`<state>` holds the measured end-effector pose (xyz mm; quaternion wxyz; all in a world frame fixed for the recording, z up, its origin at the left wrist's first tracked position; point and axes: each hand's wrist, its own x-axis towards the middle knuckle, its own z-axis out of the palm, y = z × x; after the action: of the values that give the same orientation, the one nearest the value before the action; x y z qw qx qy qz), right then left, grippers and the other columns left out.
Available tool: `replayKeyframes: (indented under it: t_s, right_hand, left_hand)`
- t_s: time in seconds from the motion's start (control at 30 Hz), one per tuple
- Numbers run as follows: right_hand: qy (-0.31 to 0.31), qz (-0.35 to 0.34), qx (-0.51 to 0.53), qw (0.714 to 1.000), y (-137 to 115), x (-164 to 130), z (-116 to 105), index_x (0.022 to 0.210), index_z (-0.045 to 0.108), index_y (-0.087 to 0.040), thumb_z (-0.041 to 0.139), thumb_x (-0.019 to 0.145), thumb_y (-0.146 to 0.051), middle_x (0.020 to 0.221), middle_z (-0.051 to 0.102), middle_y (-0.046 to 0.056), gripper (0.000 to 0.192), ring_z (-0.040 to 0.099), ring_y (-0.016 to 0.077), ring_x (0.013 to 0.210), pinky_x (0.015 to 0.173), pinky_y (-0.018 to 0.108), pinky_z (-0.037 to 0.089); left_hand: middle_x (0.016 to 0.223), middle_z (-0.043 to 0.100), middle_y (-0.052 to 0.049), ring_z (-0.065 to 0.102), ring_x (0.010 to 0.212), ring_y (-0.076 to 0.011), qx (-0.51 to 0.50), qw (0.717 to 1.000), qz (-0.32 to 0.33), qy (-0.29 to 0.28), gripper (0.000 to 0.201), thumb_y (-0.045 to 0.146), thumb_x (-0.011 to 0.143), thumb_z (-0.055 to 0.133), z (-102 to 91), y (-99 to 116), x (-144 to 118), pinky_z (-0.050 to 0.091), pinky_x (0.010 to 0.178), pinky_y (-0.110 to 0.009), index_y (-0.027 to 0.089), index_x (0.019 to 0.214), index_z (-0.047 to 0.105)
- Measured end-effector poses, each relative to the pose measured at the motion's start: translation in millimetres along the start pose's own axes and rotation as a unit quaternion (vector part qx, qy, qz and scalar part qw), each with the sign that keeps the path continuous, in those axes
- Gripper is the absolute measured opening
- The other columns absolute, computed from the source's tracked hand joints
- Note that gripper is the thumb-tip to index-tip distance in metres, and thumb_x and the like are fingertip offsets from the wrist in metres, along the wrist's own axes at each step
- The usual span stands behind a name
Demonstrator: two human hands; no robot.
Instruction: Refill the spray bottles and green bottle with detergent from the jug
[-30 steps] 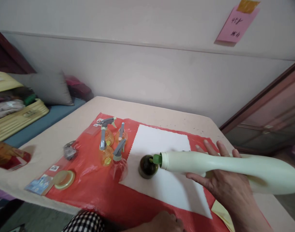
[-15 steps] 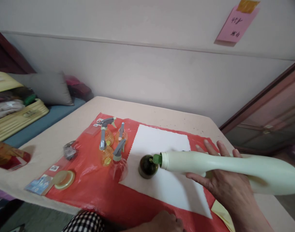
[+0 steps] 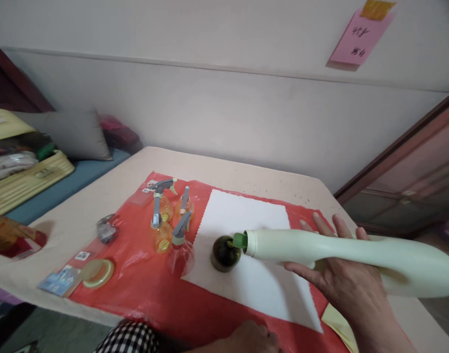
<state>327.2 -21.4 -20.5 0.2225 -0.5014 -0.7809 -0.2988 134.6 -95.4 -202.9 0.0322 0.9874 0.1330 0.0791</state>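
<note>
My right hand (image 3: 347,287) grips a long pale-green bottle (image 3: 342,255) held nearly level, its green spout (image 3: 240,240) over the mouth of a small dark-green round bottle (image 3: 224,253). That small bottle stands on a white sheet (image 3: 246,255) laid over a red plastic mat (image 3: 146,284). My left hand (image 3: 251,338) rests at the table's near edge, only its knuckles showing, beside a checked sleeve (image 3: 130,339).
Three small orange spray bottles (image 3: 169,215) with grey triggers stand left of the white sheet. A crumpled foil piece (image 3: 106,229), a yellow lid (image 3: 97,272) and a card (image 3: 60,281) lie further left. A yellow basket (image 3: 25,179) and a grey cushion (image 3: 77,135) are beyond the table's left edge.
</note>
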Motion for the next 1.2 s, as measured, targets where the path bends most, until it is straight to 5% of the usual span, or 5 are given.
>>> replayKeyframes:
  t_s: [0.2,0.43,0.7,1.2]
  right_hand:
    - [0.002,0.004,0.002,1.000,-1.9,2.4,-2.5,0.174,0.015,-0.024,0.046,0.099,-0.075,0.158,0.057,0.020,0.095,0.039,0.0483,0.156,0.125,0.075,0.028]
    - [-0.004,0.000,0.007,1.000,-0.4,-0.7,-0.7,0.173,0.017,-0.027,0.050,0.100,-0.072,0.161,0.055,0.017,0.092,0.037,0.0470,0.157,0.126,0.076,0.025]
    - [0.000,-0.009,-0.001,1.000,0.4,-1.4,-0.2,0.172,0.023,-0.023,0.048,0.099,-0.075,0.156,0.059,0.019,0.093,0.036,0.0459,0.158,0.126,0.076,0.026]
    - [-0.011,-0.008,-0.008,1.000,-1.0,-0.4,-1.6,0.173,0.019,-0.022,0.047,0.100,-0.074,0.153,0.062,0.020,0.093,0.040,0.0476,0.156,0.125,0.077,0.027]
  left_hand:
    - [0.074,0.077,-0.005,0.064,0.050,-0.0171,-0.023,0.998,0.004,-0.054,0.016,0.035,0.096,0.073,-8.3,-0.3,1.4,0.021,0.037,-0.023,0.020,0.089,0.073]
    - [0.068,0.073,-0.002,0.060,0.047,-0.0147,0.004,1.000,-0.002,0.007,0.017,0.032,0.095,0.074,0.5,2.3,-0.5,0.018,0.037,-0.022,0.019,0.084,0.070]
    - [0.071,0.075,-0.002,0.062,0.047,-0.0154,-0.006,0.999,0.006,-0.043,0.019,0.036,0.097,0.072,-4.7,-0.8,1.0,0.016,0.037,-0.023,0.021,0.086,0.070]
    - [0.069,0.074,-0.002,0.061,0.047,-0.0155,-0.018,1.000,0.005,-0.018,0.018,0.035,0.095,0.074,-0.5,0.5,0.3,0.016,0.037,-0.024,0.021,0.084,0.069]
